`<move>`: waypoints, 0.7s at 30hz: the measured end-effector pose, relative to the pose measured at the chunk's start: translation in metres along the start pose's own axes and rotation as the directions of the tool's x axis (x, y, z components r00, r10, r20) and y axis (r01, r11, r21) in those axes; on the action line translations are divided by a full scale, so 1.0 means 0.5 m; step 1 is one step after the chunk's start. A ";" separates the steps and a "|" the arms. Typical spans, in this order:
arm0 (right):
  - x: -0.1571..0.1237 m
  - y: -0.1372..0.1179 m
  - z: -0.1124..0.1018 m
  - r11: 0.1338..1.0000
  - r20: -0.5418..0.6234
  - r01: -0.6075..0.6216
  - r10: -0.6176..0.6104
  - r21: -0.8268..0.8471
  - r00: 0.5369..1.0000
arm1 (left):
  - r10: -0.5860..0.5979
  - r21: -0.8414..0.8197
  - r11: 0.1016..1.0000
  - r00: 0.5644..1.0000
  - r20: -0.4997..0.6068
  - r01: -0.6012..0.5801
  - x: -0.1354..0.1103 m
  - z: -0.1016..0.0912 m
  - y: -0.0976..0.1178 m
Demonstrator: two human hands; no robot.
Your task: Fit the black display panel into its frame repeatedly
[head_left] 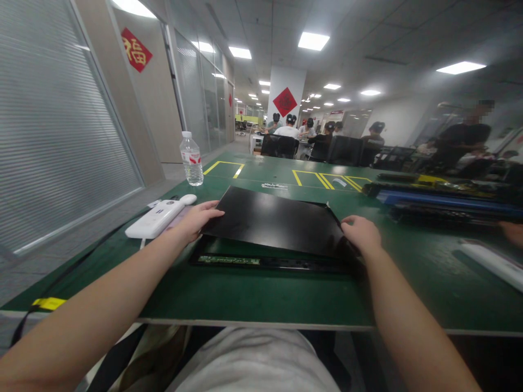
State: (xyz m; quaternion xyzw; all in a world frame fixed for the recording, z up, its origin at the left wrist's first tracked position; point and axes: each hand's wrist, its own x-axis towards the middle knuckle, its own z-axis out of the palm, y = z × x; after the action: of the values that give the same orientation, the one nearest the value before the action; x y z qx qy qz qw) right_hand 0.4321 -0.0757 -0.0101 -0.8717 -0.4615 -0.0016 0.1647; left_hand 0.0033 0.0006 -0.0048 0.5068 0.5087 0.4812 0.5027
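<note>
Item, black panel (pixel 273 220), one, glossy: we held it tilted between our two hands, above a dark frame (pixel 306 264). Our left hand (pixel 199 219) was clamped on its left edge, thumb on top; our right hand (pixel 363 235) was closed on its right edge, some fingers hidden.

Item, green circuit strip (pixel 229 261): along the frame's near side, between our hands and closer to us than either.

Item, white block (pixel 157 219), corded: just beside our left hand, on its outer side.

Item, clear bottle (pixel 191 160), upright, red-and-white label: beyond our left hand.

Item, blue bar (pixel 425 202), blurred: beyond our right hand and to its right.

Item, another person's hand (pixel 512 233): well to the right of our right hand.

All items lay on or over a green table (pixel 261 302).
</note>
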 end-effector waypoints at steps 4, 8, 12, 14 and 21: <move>0.002 0.006 0.003 1.000 -0.008 -0.004 0.004 0.018 1.000 | -0.065 -0.025 0.998 0.998 0.015 0.066 -0.003 0.001 0.001; 0.006 0.013 0.005 0.998 0.004 -0.019 0.018 0.055 1.000 | -0.045 0.011 0.999 0.999 0.024 0.045 -0.007 0.005 0.002; 0.009 0.016 0.005 0.996 0.000 -0.015 0.015 0.084 1.000 | -0.037 0.029 0.999 0.999 0.021 0.037 -0.010 0.008 0.004; 0.009 0.016 0.004 0.996 -0.001 -0.011 0.011 0.084 1.000 | -0.032 0.040 0.999 0.999 0.020 0.032 -0.010 0.008 0.004; 0.003 0.006 0.003 0.997 0.012 0.058 -0.058 -0.042 0.998 | -0.002 0.099 0.995 1.000 0.016 0.000 -0.008 0.009 0.001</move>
State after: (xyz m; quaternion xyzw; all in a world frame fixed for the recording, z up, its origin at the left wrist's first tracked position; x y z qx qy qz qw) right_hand 0.4353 -0.0757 -0.0119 -0.8613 -0.4873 -0.0114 0.1437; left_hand 0.0077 -0.0034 -0.0043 0.5347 0.5282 0.4510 0.4814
